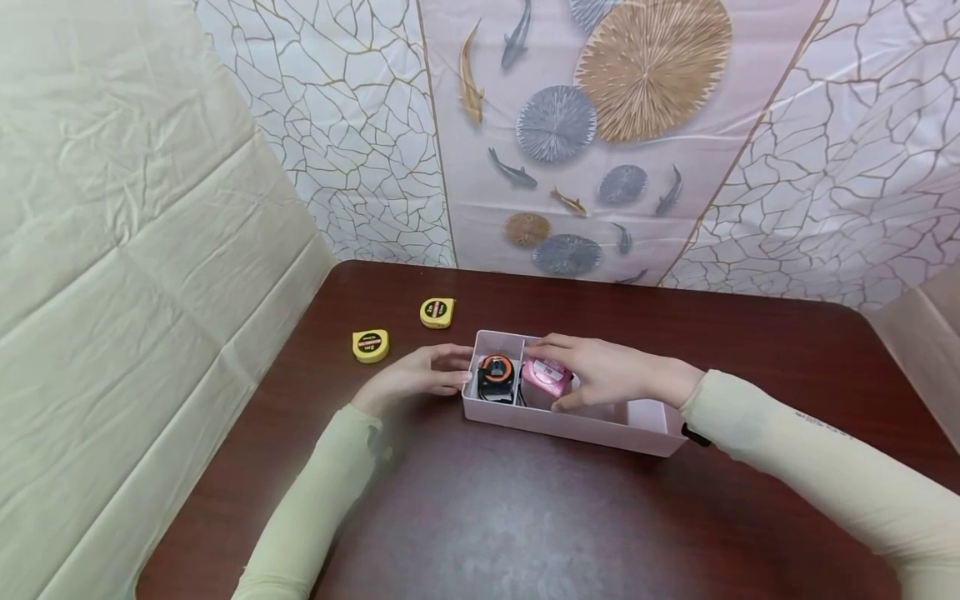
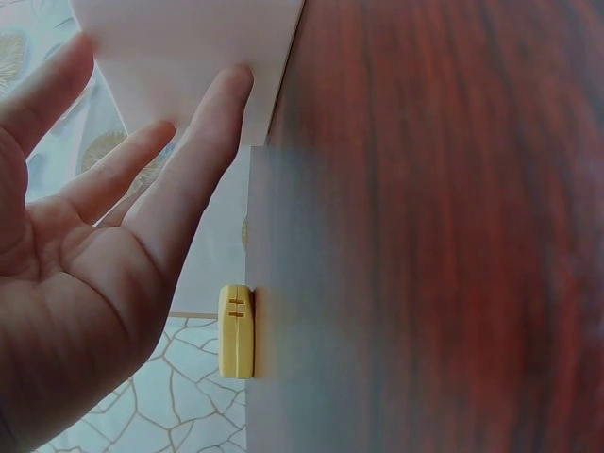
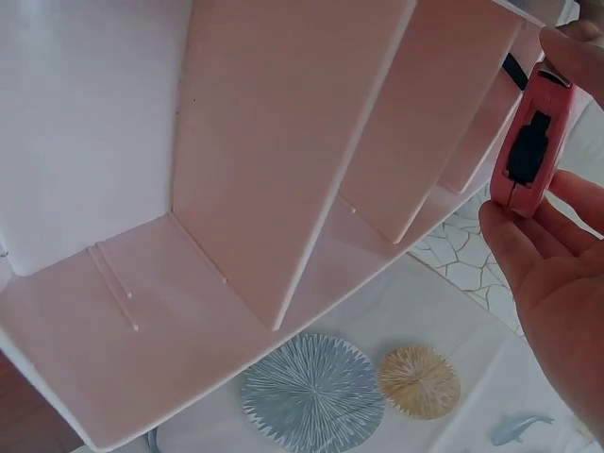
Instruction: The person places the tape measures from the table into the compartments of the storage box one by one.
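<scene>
Head view: the left hand (image 1: 416, 379), fingers and thumb spread and only slightly bent, has hold of nothing, its fingertips at the left end wall of a long, pale pink plastic box (image 1: 570, 427) with dividers. The right hand (image 1: 611, 371) pinches a rounded, glossy pink tape measure (image 1: 547, 377) between thumb and fingers at the second compartment from the left; how deep it sits, I cannot tell. A black-and-orange tape measure (image 1: 496, 379) occupies the leftmost compartment. Two rounded yellow tape measures (image 1: 371, 345) (image 1: 437, 312) lie left of the box on a dark reddish-brown table (image 1: 480, 517)
</scene>
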Tool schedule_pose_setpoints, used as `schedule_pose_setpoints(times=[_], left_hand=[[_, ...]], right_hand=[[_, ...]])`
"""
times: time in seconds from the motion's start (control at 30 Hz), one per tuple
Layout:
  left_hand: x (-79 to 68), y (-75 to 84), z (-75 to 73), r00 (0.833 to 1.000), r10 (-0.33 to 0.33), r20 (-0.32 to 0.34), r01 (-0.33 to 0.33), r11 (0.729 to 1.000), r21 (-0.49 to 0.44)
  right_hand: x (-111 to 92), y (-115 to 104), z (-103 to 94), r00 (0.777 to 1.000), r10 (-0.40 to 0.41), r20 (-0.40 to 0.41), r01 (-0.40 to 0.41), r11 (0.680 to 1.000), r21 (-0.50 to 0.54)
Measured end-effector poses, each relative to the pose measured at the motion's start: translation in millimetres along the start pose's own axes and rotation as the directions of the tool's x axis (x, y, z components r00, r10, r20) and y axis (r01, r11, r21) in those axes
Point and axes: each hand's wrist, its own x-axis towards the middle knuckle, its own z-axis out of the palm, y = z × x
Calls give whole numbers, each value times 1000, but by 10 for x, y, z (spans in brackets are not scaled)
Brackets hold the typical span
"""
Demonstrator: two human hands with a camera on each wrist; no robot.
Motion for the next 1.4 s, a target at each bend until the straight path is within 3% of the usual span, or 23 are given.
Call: schedule_pose_setpoints(times=[0.6, 1.4], left_hand=[[18, -45, -13, 1000, 12, 12, -12, 1000, -13], [26, -40, -6, 1000, 6, 5, -6, 1000, -29]], right_hand=[[54, 53, 45, 999, -12, 52, 13, 1000, -13], [75, 96, 132, 998, -34, 45, 33, 999, 15]])
